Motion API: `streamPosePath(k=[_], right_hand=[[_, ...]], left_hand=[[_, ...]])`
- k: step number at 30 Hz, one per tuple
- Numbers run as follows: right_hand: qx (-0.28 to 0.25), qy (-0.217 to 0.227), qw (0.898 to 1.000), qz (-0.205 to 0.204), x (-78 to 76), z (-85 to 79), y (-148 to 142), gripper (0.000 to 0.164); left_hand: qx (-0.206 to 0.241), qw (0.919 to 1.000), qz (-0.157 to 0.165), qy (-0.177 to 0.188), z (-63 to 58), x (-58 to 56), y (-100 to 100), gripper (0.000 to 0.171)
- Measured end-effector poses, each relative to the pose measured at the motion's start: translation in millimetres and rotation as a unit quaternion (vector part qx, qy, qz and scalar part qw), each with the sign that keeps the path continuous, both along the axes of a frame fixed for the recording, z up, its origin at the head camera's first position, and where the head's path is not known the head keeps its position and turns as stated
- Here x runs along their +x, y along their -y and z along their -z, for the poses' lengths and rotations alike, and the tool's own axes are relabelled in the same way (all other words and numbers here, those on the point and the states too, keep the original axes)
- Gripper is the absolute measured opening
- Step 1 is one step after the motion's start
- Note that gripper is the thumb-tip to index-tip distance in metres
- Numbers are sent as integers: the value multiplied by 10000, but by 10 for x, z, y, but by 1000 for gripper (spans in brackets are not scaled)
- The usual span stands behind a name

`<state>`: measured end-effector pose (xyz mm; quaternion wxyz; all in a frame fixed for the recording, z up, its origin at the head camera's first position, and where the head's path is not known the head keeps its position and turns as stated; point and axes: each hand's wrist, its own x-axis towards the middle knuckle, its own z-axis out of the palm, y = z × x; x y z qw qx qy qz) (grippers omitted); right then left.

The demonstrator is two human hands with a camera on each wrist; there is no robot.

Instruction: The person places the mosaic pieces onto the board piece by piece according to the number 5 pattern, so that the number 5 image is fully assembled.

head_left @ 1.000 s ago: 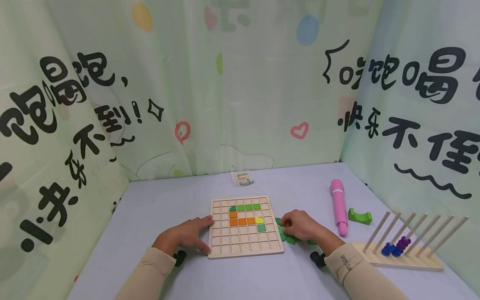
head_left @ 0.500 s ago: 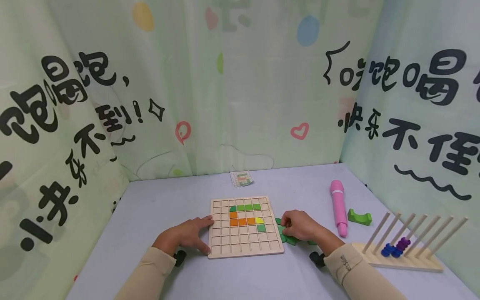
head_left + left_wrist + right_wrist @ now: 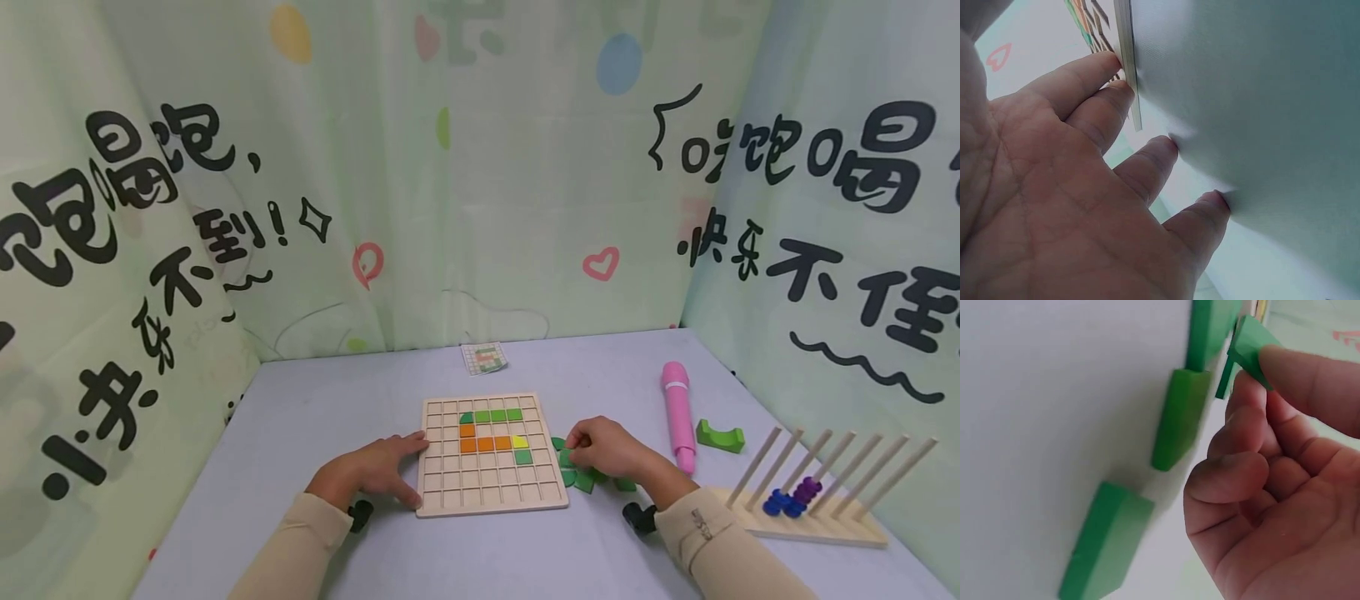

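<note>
A wooden grid board [image 3: 487, 487] lies flat on the table, with a few orange, green and yellow tiles set in its squares. My left hand [image 3: 371, 469] rests at the board's left edge, thumb and fingers spread; in the left wrist view the fingers [image 3: 1100, 115] touch the board's side and the table. Right of the board, my right hand [image 3: 611, 447] pinches a green tile [image 3: 1249, 345] between thumb and index finger, the other fingers curled. Beneath it lie several loose green tiles [image 3: 583, 481], partly hidden by the hand.
A small pattern card [image 3: 485, 358] lies behind the board. To the right are a pink microphone-shaped toy [image 3: 678, 417], a green arched block [image 3: 720, 436] and a wooden peg stand [image 3: 817, 525] with blue and purple beads. Printed curtains [image 3: 487, 208] enclose the table.
My right hand has risen slightly and moved a little right, with a green tile between thumb and finger. More loose tiles show beneath it. The left hand stays at the board's edge.
</note>
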<state>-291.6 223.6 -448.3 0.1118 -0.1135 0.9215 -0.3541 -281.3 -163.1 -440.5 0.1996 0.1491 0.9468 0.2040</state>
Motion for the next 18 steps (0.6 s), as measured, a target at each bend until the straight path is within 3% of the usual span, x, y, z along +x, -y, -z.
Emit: streamPosePath(k=[7,18], right_hand=[[-324,109,9994,-88,-4,-62,169,5],[-147,231,9983,-522,30,-56,480,6]], left_hand=[[-45,10000,-53,21,-14,11,-3,93],[-25,9999,-108,60,-20,15,3,95]])
